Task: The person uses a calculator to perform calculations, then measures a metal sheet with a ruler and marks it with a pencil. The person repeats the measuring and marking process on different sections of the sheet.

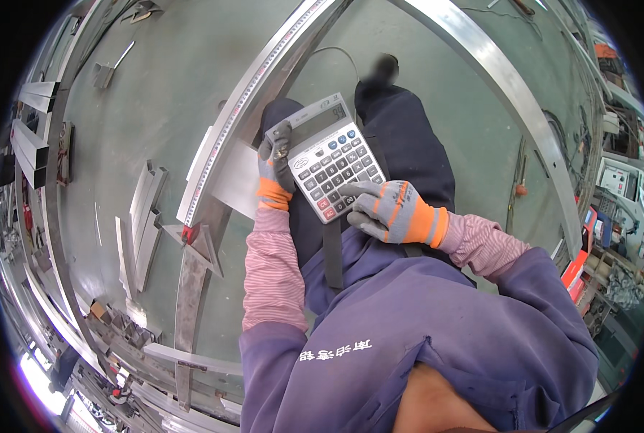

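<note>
A grey calculator [369,169] with dark keys, a few blue and red ones, and a display lies tilted above my lap. My left hand [274,167], in a grey and orange work glove, grips it by its left edge, thumb over the front. Over the lower keys is my right hand [394,209], gloved the same way. Its index finger reaches out to the bottom keys while the other fingers bend loosely beside the calculator's lower right corner. Whether that fingertip presses a key, I cannot tell.
A long metal bar with a measuring scale [229,119] runs beside my left hand, above a white sheet [237,180]. A metal triangle [205,252] sits at its near end. Metal profiles [147,227] lie left; a silver beam [502,94] arcs right, beyond it cluttered equipment [614,180].
</note>
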Demonstrator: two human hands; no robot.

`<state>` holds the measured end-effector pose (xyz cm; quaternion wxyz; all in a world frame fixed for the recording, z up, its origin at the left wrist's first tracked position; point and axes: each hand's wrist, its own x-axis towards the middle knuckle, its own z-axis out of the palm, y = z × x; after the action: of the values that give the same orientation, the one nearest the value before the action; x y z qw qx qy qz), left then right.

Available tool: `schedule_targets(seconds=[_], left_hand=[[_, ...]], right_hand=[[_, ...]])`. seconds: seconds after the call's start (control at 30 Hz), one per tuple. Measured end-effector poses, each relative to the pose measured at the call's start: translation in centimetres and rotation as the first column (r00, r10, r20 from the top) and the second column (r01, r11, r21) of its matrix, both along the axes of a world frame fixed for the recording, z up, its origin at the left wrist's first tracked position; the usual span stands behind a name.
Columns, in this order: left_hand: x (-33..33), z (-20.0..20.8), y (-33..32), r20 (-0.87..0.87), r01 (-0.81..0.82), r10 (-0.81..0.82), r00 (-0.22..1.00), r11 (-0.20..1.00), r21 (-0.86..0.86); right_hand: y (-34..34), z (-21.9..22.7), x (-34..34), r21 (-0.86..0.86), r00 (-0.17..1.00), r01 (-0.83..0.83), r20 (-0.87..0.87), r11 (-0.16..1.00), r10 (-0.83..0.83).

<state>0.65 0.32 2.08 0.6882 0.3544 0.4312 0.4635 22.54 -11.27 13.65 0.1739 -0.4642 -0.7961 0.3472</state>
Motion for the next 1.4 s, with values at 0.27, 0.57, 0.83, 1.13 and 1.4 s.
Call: schedule_targets(seconds=[0.27,0.57,0.83,1.13,1.4], left_hand=[[-0.2,-0.6,0.2,0.189,-0.006,0.027,0.982,0.994,-0.111],[-0.7,-2.7,0.8,0.297,0.029,0.028,0.954,0.982,-0.188],[0.3,0.9,0.6,0.186,-0.009,0.044,0.982,0.983,-0.183],[0.4,0.7,0.7,0.169,-0.026,0.061,0.984,0.979,-0.203],[0.8,0.7,0.7,0.163,-0.088,0.139,0.977,0.954,-0.288]], right_hand=[[0.6,0.0,0.8,0.061,0.999,0.003,-0.053,0.998,0.0],[0.1,-1.2,3.8,0.091,0.937,0.281,-0.241,0.955,-0.252],[0.0,-1.4,4.4,0.111,0.934,0.289,-0.251,0.951,-0.254],[-0.4,-1.1,4.2,0.061,0.924,0.34,-0.208,0.939,-0.321],[0.0,-0.2,2.7,-0.011,0.938,0.26,-0.235,0.966,-0.255]])
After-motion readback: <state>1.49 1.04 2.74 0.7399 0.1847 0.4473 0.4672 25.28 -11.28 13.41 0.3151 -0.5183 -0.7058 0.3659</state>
